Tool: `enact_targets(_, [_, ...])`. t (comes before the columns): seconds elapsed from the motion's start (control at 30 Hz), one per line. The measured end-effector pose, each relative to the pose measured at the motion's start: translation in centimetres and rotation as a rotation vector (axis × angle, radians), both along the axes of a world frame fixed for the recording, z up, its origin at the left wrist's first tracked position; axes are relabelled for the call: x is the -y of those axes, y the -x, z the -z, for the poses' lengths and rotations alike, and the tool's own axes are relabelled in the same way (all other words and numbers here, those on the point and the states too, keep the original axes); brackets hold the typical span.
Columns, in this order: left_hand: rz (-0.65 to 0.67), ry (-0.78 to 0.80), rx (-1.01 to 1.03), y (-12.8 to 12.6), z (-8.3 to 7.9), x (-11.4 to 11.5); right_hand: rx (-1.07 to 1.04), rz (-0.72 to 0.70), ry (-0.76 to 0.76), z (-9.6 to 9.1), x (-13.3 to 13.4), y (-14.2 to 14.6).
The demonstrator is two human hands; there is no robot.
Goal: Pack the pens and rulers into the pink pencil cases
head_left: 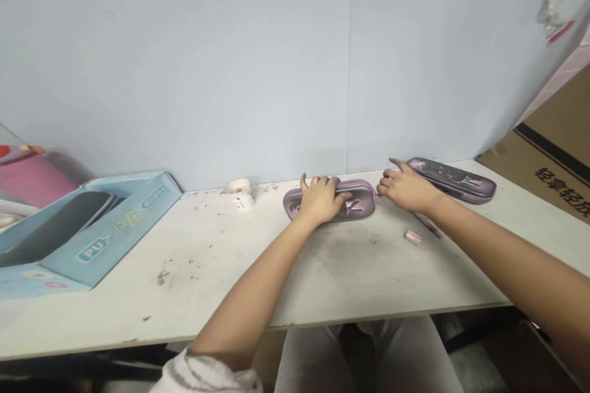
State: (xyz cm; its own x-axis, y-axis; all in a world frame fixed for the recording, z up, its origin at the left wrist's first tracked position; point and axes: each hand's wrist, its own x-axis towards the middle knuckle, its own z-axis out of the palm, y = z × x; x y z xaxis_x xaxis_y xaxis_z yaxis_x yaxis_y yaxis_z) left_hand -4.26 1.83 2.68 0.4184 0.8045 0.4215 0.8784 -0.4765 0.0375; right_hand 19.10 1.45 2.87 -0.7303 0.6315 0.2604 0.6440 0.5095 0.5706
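A dark pink, glossy zip-up pencil case (362,204) with a raised moulded picture lies on the table. My left hand (320,199) is closed over its top, fingers on the far side and thumb on the lid. Beside the case's right end is my right hand (405,187), its lower fingers curled together at the zip edge and one finger sticking out. Whatever those curled fingertips hold is too small to make out. Behind my right wrist rests a second, similar pencil case (461,179). A thin pinkish strip (428,225) shows partly under my right forearm.
A small pink piece (413,237) lies near my right forearm. Left of the hands stands a white paper cup (239,194). An open light-blue box (129,230) holding a dark case is at far left. Dark scraps dot the white table (207,295); a cardboard box (548,141) is at right.
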Motion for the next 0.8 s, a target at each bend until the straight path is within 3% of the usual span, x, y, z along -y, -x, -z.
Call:
enact_targets(0.1, [0.034, -0.059, -0.046, -1.2, 0.8, 1.0, 0.123, -0.100, -0.020, -2.7, 0.0, 0.5])
enact_targets(0.2, [0.043, -0.078, -0.035, -1.7, 1.3, 1.5, 0.129, -0.178, 0.049, -4.8, -0.2, 3.3])
enact_targets(0.37, [0.014, -0.025, 0.092, -1.5, 1.2, 1.6, 0.003, -0.161, 0.243, -6.1, -0.7, 8.1])
enact_targets(0.5, [-0.025, 0.037, 0.193, -1.4, 1.2, 1.3, -0.170, -0.100, 0.298, -5.1, -0.4, 8.5])
enact_targets(0.7, [-0.012, -0.005, 0.234, -1.7, 1.8, 1.0, -0.471, 0.349, 0.181, -0.8, 1.5, 8.9])
enact_targets(0.8, [0.010, -0.009, 0.240, -1.2, 1.8, 0.8, -0.550, 0.416, 0.169, 1.4, 1.9, 9.3])
